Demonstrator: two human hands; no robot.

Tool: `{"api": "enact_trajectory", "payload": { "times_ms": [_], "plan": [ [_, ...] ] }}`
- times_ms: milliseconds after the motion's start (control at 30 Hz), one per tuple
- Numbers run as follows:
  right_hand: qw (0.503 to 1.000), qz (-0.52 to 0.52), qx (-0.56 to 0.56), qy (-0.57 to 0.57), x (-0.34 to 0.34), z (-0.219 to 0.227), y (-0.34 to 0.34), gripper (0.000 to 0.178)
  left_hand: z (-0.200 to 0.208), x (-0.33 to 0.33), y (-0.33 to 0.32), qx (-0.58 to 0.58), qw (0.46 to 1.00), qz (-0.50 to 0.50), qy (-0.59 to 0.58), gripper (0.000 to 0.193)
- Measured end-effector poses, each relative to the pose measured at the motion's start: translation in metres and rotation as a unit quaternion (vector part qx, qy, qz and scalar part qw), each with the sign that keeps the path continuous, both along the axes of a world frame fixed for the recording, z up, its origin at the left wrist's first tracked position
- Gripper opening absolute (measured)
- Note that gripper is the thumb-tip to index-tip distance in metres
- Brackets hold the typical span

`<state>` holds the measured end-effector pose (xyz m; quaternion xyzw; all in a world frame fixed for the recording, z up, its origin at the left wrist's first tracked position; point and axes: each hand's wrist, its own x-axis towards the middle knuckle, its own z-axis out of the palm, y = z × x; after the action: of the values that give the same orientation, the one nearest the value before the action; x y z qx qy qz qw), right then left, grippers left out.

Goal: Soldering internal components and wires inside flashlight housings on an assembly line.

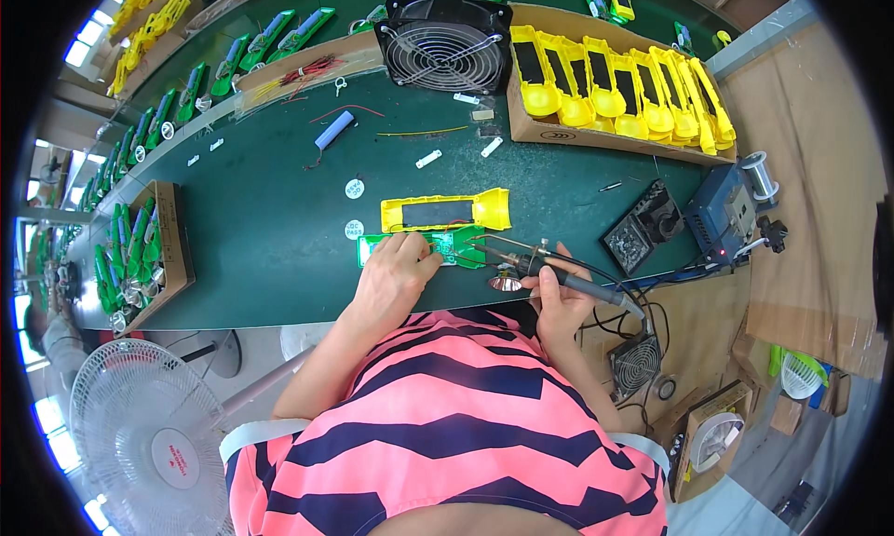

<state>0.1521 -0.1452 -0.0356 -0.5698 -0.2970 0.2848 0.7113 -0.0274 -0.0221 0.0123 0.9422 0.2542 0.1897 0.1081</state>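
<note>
1. Head view: the left forearm slants up and inward from the lower left, elbow out, and the left hand point(396, 266) lies back upward over the green casing point(475, 253).
2. Its fingers are bent and bunched on the casing's left and middle part, with thumb and forefinger drawn near each other; I cannot tell whether they pinch anything.
3. From the lower right, the right forearm rises more steeply, and the right hand point(559, 298) is turned partly palm up.
4. Its fingers are closed round the dark handle of the soldering iron point(591, 284), with the thumb raised against it.
5. The iron points left, its tip over the right part of the casing; I cannot tell whether it touches.
6. A shiny reflector cup point(505, 282) sits below the iron, just left of the right fingers.
7. The green casing lies on the table point(270, 247) near its front edge, between both hands, with the yellow casing point(495, 209) just beyond it.
</note>
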Motion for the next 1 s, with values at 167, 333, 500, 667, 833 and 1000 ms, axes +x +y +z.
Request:
{"api": "enact_trajectory", "payload": {
  "times_ms": [167,333,500,667,833,1000],
  "plan": [
    [0.999,-0.023,0.01,-0.046,0.007,-0.003,-0.002,0.023,0.001,0.004,-0.002,0.001,1.0,0.011,0.027,0.017],
    [0.999,-0.043,0.017,0.004,0.013,0.01,-0.004,0.021,0.012,0.0,0.04,0.008,0.987,0.149,-0.056,0.02],
    [0.998,-0.054,0.036,-0.01,0.017,0.014,-0.008,0.022,-0.018,-0.014,0.077,-0.064,0.975,0.211,0.039,0.028],
    [0.995,-0.093,0.022,-0.026,0.034,0.006,-0.014,0.02,-0.026,-0.024,0.048,-0.082,0.953,0.228,-0.184,0.021],
    [0.993,-0.096,0.047,-0.047,0.039,0.016,-0.009,0.022,-0.025,-0.006,0.072,-0.052,0.983,0.175,-0.038,0.028],
    [0.988,-0.129,0.061,-0.059,0.038,0.021,-0.007,0.024,-0.018,-0.003,0.076,-0.064,0.986,0.156,0.001,0.017]
  ]
}}
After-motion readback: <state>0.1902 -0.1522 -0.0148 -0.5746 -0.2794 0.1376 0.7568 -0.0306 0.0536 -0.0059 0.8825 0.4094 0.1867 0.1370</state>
